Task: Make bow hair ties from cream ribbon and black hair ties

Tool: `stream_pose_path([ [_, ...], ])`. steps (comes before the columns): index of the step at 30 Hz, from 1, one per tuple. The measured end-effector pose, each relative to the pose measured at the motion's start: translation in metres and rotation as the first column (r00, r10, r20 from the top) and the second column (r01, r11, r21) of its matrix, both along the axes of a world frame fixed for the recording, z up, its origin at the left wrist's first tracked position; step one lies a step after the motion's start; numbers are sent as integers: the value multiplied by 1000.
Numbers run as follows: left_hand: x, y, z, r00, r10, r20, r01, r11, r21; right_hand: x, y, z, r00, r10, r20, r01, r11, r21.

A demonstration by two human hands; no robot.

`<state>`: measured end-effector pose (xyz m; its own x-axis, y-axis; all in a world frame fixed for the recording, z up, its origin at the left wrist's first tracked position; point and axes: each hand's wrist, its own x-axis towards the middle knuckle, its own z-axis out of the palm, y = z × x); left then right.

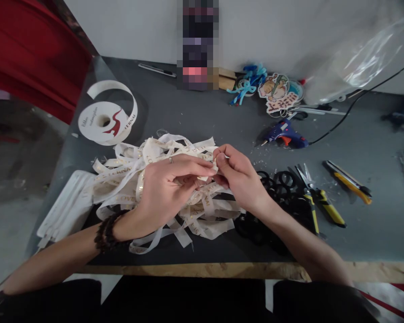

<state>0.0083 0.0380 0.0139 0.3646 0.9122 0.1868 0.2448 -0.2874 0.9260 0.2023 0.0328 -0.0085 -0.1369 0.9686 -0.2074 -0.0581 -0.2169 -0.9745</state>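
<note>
A grey table (195, 110) is shown, with a loose pile of white ribbon (202, 217) heaped near its front edge. The pile is flanked at left by a ribbon spool (96, 121) and a white case-like object (65, 204), and at right by black rings (294, 204), yellow-handled snips (332, 210) and a yellow utility knife (353, 186). Farther back are placed a blue glue gun (286, 133) with a black cord (352, 106), a clear plastic bag (340, 78), illustrated cut-outs (276, 89), blue bows (244, 87) and a slim cutter (156, 70). Part of the pile is hidden by the left hand and forearm; some rings are covered by the right forearm.

"LOVE" and "ERNAL" can be read in gold on the pile, and "TERNAL" on the spool's loose tail. The spool's face is marked with script, partly too small to read, and a red motif.

A short ribbon piece (214, 166) is held above the pile, between the two hands. It is pinched by the closed fingertips of the left hand (170, 179), its back turned upward and its wrist encircled by a dark bracelet (105, 231). The other end is gripped between bent thumb and forefinger of the right hand (237, 172).
</note>
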Motion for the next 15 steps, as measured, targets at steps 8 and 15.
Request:
stream_pose_path([
  [8, 1, -16, -3, 998, 62, 5, -60, 945, 322, -1, -4, 14, 995, 17, 100, -28, 994, 106],
  [15, 12, -13, 4, 921, 203, 332, 7, 844, -537, -3, -2, 3, 975, -163, 150, 132, 971, 200],
])
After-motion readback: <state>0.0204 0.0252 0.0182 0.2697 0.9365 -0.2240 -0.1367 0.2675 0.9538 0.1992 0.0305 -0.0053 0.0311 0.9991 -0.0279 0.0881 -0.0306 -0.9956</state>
